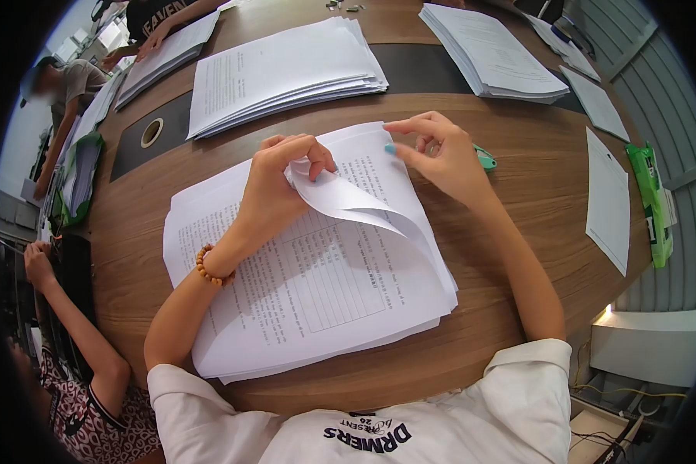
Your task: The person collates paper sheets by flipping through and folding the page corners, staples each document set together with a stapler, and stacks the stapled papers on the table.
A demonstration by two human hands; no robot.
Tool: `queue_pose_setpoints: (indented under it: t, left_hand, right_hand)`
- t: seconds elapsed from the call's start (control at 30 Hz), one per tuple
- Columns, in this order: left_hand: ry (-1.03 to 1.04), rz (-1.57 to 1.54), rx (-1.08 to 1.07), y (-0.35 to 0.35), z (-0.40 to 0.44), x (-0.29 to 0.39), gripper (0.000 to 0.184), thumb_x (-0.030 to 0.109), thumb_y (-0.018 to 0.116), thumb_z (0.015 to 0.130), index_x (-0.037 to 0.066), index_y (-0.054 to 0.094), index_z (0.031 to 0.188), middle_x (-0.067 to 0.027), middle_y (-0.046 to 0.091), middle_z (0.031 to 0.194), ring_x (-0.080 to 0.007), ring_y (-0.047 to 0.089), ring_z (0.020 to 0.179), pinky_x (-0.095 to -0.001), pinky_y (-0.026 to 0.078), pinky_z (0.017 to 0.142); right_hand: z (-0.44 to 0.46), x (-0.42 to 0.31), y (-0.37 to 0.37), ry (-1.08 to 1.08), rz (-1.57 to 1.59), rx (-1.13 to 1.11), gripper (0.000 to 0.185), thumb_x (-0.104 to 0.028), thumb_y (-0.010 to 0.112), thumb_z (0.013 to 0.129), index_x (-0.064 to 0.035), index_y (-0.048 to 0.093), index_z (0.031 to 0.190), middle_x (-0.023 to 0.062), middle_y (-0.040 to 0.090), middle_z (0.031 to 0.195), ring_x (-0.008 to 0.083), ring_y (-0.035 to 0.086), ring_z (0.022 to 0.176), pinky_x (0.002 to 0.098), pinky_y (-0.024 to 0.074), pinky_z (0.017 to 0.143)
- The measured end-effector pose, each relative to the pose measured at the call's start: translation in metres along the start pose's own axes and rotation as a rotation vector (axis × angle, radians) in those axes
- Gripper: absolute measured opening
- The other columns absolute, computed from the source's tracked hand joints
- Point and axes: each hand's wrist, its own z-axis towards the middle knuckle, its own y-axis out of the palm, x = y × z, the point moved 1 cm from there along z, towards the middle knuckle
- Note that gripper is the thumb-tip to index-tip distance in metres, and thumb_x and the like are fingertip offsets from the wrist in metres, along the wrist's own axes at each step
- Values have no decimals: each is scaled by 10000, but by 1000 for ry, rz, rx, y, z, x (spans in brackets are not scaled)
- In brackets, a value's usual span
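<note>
A thick stack of printed sheets [340,301] lies slightly askew on the table before me. My left hand [282,174], with a beaded bracelet at the wrist, is closed on the lifted corner of the top sheets [348,197], which curl back toward me. At the stack's far right corner is my right hand [439,155]; its index fingertip meets the paper edge, and the thumb is apart from it with nothing gripped between them. A small green object [485,158] lies just beyond the right hand, partly hidden by it.
More paper stacks stand at the far middle [286,73] and far right [495,54]. A tape roll [151,133] lies left. Loose sheets [607,201] and a green packet [651,205] line the right edge. Other people sit along the left and far sides.
</note>
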Motion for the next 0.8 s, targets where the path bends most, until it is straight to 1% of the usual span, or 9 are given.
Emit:
queue_pose_setpoints:
  t: [0.13,0.2,0.3,0.33,0.4,0.53,0.63,0.7,0.8]
  left_hand:
    - [-20,-132,27,3,0,-6,396,-6,737,522,80,359,603,-18,597,674,-156,556,681,-280,396,735]
    - [-21,-172,20,3,0,-6,405,-17,735,522,79,349,599,-30,600,688,-153,563,688,-282,408,713]
    - [-28,-197,17,3,0,-6,402,-34,730,515,78,353,597,-37,601,693,-156,567,701,-283,420,689]
    - [-28,-195,17,2,0,-5,402,-34,730,515,78,353,597,-37,601,693,-156,567,701,-283,420,689]
    - [-46,-206,11,2,0,-3,398,-48,724,514,77,355,595,-46,603,701,-160,571,716,-284,427,677]
    - [-53,-188,2,3,0,-5,391,-50,722,521,75,358,594,-51,605,707,-164,572,728,-286,429,674]
    - [-39,-193,9,3,0,-5,390,-49,722,523,74,359,594,-47,605,707,-163,567,726,-286,427,671]
    - [-40,-186,10,2,0,-5,393,-43,725,521,77,358,594,-42,604,706,-163,563,720,-287,424,672]
    - [-36,-189,9,3,0,-5,397,-35,728,521,79,356,594,-39,604,709,-162,561,719,-285,422,672]
  right_hand:
    - [-7,-7,6,-82,-158,-65,474,-345,714,685,-34,630,1032,103,514,950,185,541,771,249,448,640]
    - [-9,-7,8,1,-128,-92,574,-406,725,654,-19,611,1061,140,486,1011,214,524,865,284,460,667]
    - [-11,-8,11,47,-94,-101,594,-388,742,643,-4,599,1072,145,482,1023,215,520,878,297,467,694]
    - [-11,-7,12,46,-94,-100,594,-388,742,643,-4,599,1072,145,482,1023,215,520,878,297,467,694]
    - [-13,-5,14,-49,-109,-55,580,-311,755,653,-31,573,1127,91,473,1031,121,453,686,225,438,599]
    - [-13,-10,14,26,-1,-78,553,-263,756,651,-19,578,1115,94,462,1063,114,470,673,215,429,598]
    - [-13,-8,15,85,104,18,506,-197,756,643,-17,594,1087,75,516,963,103,495,663,201,419,597]
    - [-11,-10,10,413,415,-81,462,-141,749,645,-15,601,1065,40,552,806,93,495,644,193,408,610]
    - [-10,-13,15,486,576,-55,420,-118,738,661,-8,600,1042,5,536,667,91,486,613,190,401,622]
